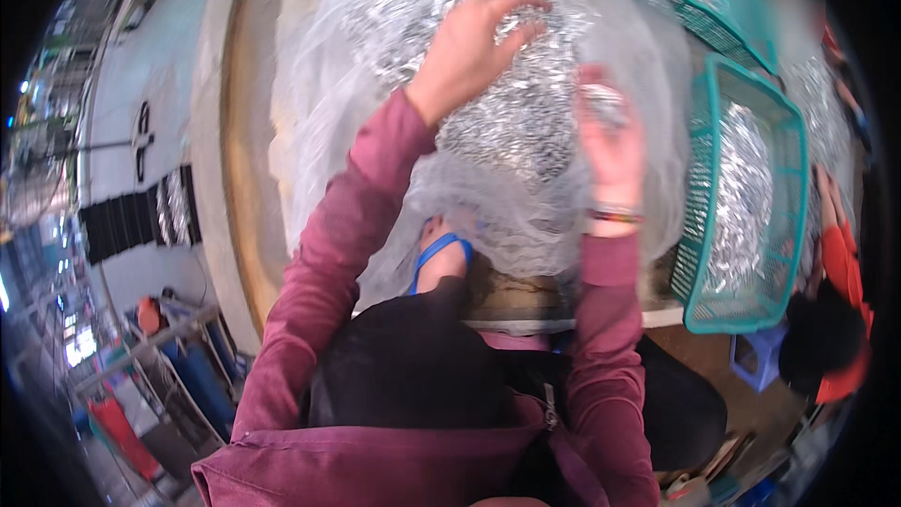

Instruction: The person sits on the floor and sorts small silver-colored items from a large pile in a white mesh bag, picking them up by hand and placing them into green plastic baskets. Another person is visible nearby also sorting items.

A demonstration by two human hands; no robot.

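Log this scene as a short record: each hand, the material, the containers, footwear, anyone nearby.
Left hand: over the pile, thumb and fingers apart; contact unclear
Right hand: blurred, holding a clump of silvery pieces
Material: pile of small silvery pieces on pale netting
Containers: two green baskets at the right, the nearer basket and the farther basket, both holding silvery pieces
Footwear: blue sandal on the visible foot
Nearby: another person in orange, at the right edge
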